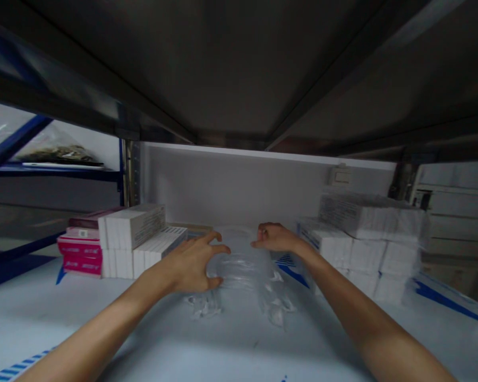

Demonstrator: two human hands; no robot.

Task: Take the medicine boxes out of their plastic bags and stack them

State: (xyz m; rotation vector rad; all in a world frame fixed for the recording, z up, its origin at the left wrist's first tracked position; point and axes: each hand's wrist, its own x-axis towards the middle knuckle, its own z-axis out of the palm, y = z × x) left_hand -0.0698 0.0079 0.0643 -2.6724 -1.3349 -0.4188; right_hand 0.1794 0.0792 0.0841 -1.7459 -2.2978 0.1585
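Note:
A stack of clear, plastic-wrapped things (pixel 239 270) lies in the middle of the shelf; their exact kind is unclear in the dim light. My left hand (pixel 195 261) is at the left side of this stack, with thumb and fingers spread apart and nothing visibly gripped. Over the stack's far right side, my right hand (pixel 274 237) has its fingers curled in towards the thumb. Whatever they pinch, if anything, is too small or hidden to make out. Crinkled loose ends of the wrapping (pixel 276 313) spread towards me on the right.
White boxes (pixel 131 228) and pink boxes (pixel 80 254) are stacked on the left. More white boxes in clear film (pixel 366 233) stand to the right. A dark upper shelf (pixel 231 69) hangs low overhead. A pale wall (pixel 231 185) closes the back.

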